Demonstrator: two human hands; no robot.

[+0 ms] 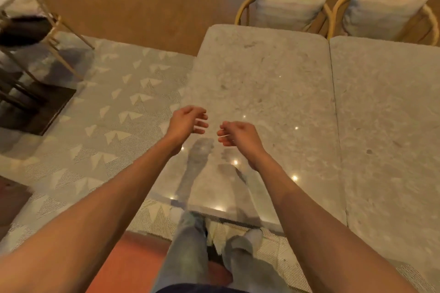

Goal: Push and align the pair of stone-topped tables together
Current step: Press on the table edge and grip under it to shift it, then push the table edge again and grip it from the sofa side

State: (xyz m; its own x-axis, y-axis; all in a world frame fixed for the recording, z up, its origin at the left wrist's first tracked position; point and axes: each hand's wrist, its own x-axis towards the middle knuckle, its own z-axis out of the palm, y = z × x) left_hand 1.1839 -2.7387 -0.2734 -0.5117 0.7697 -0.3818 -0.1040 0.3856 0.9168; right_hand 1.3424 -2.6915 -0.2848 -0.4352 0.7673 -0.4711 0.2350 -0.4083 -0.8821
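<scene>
Single head-worn view, steeply downward.
The near surface (262, 83) is seen from above and close, standing at its end.

two pale speckled stone-topped tables, left table (262, 83), right table (385, 114), side by side, edges nearly touching

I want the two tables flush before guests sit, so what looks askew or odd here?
The far edges do not line up: the left table juts farther toward the chairs than the right table. A thin dark seam shows between them. Nothing looks spilled or damaged.
</scene>
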